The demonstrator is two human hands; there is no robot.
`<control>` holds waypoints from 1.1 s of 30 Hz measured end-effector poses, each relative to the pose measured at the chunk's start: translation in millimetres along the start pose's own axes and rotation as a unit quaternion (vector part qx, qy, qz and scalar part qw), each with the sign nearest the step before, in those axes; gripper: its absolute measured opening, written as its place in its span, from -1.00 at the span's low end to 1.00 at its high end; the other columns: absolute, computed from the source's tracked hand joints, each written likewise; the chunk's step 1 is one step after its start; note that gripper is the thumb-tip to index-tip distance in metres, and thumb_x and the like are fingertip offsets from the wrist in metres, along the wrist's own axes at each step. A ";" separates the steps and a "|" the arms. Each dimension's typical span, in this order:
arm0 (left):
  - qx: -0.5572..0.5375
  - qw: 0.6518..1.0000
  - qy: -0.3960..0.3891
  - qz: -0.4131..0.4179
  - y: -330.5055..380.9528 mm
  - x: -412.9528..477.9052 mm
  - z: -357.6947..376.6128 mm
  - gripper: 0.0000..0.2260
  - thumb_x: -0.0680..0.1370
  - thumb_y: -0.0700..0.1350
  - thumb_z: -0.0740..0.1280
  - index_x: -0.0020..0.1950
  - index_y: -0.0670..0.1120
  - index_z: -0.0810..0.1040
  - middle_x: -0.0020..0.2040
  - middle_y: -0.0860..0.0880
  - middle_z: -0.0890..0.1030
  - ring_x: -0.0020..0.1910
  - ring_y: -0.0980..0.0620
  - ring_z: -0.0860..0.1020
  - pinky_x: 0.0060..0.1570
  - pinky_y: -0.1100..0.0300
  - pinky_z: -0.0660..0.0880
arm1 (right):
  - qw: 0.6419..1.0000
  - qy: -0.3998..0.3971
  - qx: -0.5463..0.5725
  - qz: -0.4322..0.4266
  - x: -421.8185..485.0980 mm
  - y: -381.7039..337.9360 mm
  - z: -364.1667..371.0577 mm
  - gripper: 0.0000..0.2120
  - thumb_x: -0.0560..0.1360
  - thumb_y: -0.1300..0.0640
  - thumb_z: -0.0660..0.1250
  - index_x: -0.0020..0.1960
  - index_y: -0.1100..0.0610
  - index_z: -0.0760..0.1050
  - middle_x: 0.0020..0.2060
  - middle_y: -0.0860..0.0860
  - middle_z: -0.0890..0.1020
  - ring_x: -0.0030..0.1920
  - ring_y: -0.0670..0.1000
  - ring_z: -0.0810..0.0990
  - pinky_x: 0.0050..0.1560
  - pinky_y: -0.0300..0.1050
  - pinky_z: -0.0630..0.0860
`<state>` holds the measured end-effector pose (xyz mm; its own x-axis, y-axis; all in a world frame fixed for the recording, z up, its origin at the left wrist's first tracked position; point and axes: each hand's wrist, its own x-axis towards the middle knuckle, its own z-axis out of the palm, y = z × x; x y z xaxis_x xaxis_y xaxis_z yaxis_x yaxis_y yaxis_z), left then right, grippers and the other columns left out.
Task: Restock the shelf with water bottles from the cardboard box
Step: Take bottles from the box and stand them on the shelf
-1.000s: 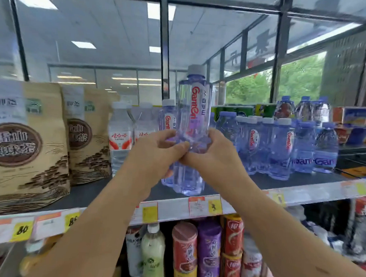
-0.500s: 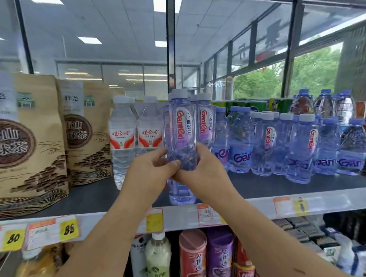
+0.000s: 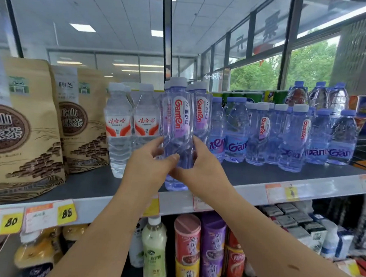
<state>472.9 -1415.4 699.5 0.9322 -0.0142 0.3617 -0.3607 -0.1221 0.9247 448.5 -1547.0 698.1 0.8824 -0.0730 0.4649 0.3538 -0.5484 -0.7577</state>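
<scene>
A tall clear Ganten water bottle with a pale cap stands upright near the front of the dark shelf. My left hand and my right hand both grip its lower half, thumbs meeting across the front. More tall Ganten bottles stand right behind it. A row of shorter Ganten bottles fills the shelf to the right. The cardboard box is not in view.
Two white-labelled water bottles stand just left of my hands, with brown tea bags further left. Price tags line the shelf edge. Canisters and drink bottles fill the shelf below.
The bottle has come down from above the shelf and moved back to stand on it, both hands still around it. The camera view has shifted closer.
</scene>
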 end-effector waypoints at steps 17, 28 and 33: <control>0.063 0.992 -0.003 -0.108 -38.1 -232.2 84.4 -0.69 0.48 -0.14 0.48 0.21 0.04 0.60 0.16 -0.03 0.61 0.14 -0.04 0.58 0.17 -0.11 0.54 | 0.995 -0.070 -0.022 0.067 -225.1 82.3 -75.0 -0.50 0.48 0.00 0.46 0.39 0.02 0.48 0.18 -0.06 0.61 0.14 -0.08 0.57 0.13 -0.16 0.52; 0.165 0.920 -0.137 -0.327 -296.5 -395.9 130.8 -0.54 0.50 -0.04 0.44 0.39 0.04 0.49 0.27 0.06 0.57 0.13 0.09 0.57 0.19 0.06 0.50 | 0.909 -0.210 -0.092 0.349 -438.0 323.5 14.5 -0.68 0.49 0.11 0.39 0.25 -0.02 0.57 0.05 -0.05 0.65 -0.06 -0.01 0.66 -0.07 -0.09 0.59; 0.184 0.876 -0.176 -0.409 -426.7 -474.9 147.3 -0.55 0.50 -0.02 0.45 0.38 0.07 0.50 0.25 0.07 0.58 0.14 0.11 0.55 0.18 0.11 0.48 | 0.868 -0.256 -0.158 0.396 -528.4 427.0 71.0 -0.73 0.44 0.10 0.42 0.14 0.03 0.63 -0.07 0.02 0.69 -0.02 0.07 0.64 0.04 -0.04 0.58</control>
<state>188.6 -1502.7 115.6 0.8494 -0.0705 -0.5230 0.4062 -0.5452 0.7333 155.3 -1683.5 96.4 0.8605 -0.1953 -0.4705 -0.4578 -0.7016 -0.5461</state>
